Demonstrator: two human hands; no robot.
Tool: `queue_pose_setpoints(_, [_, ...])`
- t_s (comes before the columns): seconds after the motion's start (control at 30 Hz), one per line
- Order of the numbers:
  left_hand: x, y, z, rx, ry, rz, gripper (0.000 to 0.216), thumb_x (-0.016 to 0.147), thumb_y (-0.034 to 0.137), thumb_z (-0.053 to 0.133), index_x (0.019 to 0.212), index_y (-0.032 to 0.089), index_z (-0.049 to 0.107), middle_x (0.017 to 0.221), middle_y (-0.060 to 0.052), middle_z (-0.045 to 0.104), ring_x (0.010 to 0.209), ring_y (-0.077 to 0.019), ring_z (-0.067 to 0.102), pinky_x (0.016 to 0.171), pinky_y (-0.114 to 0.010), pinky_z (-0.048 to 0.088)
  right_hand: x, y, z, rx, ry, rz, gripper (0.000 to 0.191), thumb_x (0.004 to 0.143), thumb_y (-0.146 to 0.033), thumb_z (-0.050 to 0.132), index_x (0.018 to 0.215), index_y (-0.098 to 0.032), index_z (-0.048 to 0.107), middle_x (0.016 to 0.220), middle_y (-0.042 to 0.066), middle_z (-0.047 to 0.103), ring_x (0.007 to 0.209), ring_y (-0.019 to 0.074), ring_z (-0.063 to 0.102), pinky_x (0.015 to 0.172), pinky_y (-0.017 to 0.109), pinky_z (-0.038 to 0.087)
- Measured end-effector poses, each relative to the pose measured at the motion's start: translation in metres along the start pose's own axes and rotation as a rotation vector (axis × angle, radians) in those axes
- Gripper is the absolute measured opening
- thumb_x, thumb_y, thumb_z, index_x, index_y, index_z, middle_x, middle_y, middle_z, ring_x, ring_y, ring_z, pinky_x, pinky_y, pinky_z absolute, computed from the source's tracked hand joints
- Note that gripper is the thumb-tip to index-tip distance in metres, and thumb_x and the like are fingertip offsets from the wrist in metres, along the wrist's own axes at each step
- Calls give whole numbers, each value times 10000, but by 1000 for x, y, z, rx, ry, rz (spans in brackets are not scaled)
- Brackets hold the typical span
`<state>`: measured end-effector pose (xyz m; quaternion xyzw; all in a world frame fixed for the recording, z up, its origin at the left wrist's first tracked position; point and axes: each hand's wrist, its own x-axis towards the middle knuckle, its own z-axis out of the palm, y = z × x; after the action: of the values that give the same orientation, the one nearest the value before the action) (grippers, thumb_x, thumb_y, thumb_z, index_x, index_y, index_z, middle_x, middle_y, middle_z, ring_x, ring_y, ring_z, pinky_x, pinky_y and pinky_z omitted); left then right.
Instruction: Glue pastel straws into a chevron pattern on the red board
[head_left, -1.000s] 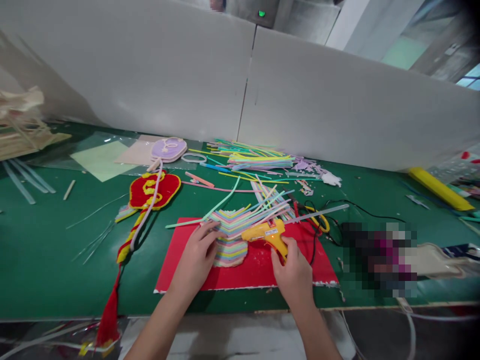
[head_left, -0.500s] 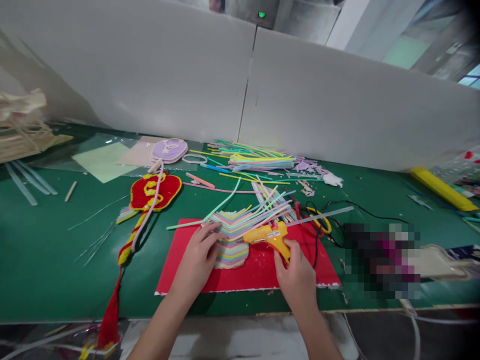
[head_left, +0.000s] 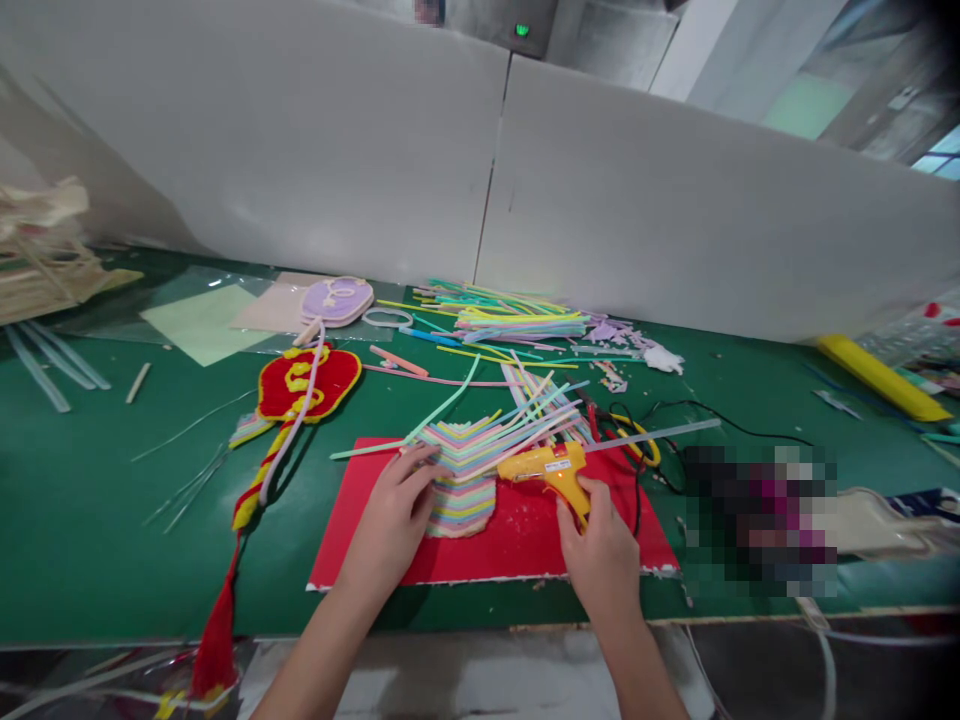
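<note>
Ribbed chevrons [head_left: 465, 508] — smooth glue gun [head_left: 551, 465]

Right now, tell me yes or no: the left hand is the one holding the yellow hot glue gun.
No, the right hand grips the yellow hot glue gun, while the left hand is at the striped pipe-cleaner piece.

On our desk [head_left: 112, 540] lies the board [head_left: 525, 548], bearing the strip piece [head_left: 463, 510] left of the glue gun [head_left: 547, 464]. Behind the board we see the strip pile [head_left: 517, 322]; left of the board, an ornament [head_left: 336, 378]
</note>
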<state>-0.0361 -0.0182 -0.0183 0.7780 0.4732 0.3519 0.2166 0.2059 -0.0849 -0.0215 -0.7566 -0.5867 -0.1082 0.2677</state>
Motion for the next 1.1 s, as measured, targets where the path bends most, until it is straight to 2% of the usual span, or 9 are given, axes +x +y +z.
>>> queue_pose_setpoints(0.53, [0, 2, 0, -14, 11, 2, 309, 895, 134, 425, 1023, 241, 685, 1285, -84, 581, 1223, -243, 521, 1023, -479, 447, 3, 5, -6, -38, -48, 120, 253, 890, -359, 405, 1048, -191, 509, 968, 108, 693, 781, 231, 664, 550, 278, 419])
queue_pose_setpoints(1.1, [1, 1, 0, -17, -4, -11, 299, 897, 138, 417, 1003, 231, 681, 1288, -88, 573, 1225, -239, 519, 1038, -480, 432, 4, 7, -6, -14, -70, 168, 281, 876, -364, 400, 1057, -181, 514, 975, 118, 687, 785, 229, 652, 563, 278, 417])
